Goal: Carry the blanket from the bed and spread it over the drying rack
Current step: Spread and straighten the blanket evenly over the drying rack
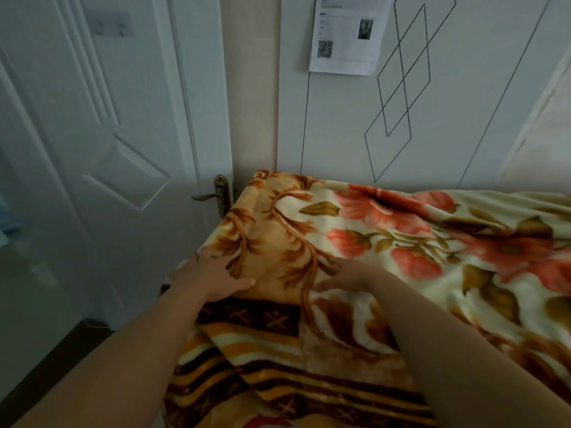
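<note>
Fleece, cream and orange with red flowers: we see the blanket (386, 242) draped over a support it hides, beside a white door (92, 149). Our left hand (213, 278) and right hand (349, 276) rest flat on it, fingers straight.

A white door (108, 149) with brass handle (213, 196) stands beside a panel (448, 125) bearing a printed sheet (347, 35)

Left hand (213, 278) palm-down, flat; right hand (350, 278) palm-down, flat, alongside.
</note>
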